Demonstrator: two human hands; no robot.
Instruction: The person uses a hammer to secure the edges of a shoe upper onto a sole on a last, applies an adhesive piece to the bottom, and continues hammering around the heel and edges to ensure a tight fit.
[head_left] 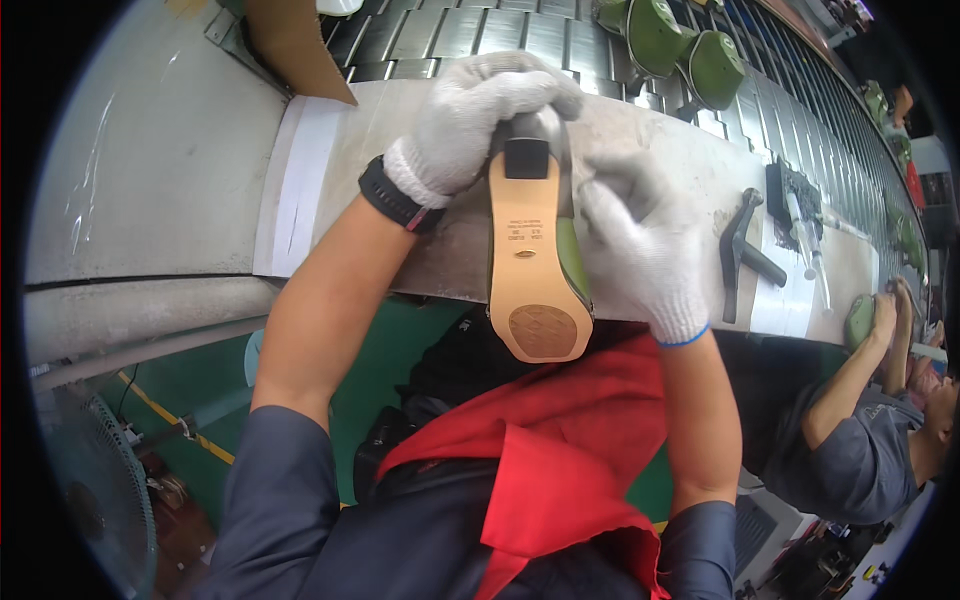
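A shoe with a tan sole [525, 240], a black heel tip and a green upper is held sole up over the table's near edge, toe toward me. My left hand [470, 115], in a white knit glove, is closed around the heel end. Beside the shoe's right side is my right hand [645, 235], gloved too. Its fingers are loosely bent and a little blurred, apart from the thumb, and I see nothing in them. A hammer [740, 250] with a dark head lies on the table to the right of that hand.
Green shoes [712, 70] stand on the metal slat conveyor [440, 35] beyond the table [390, 260]. Pen-like tools [805, 230] lie past the hammer. A cardboard piece [295, 45] stands at the back left. At right, a co-worker [860, 450] handles a green shoe. A fan [100, 490] is lower left.
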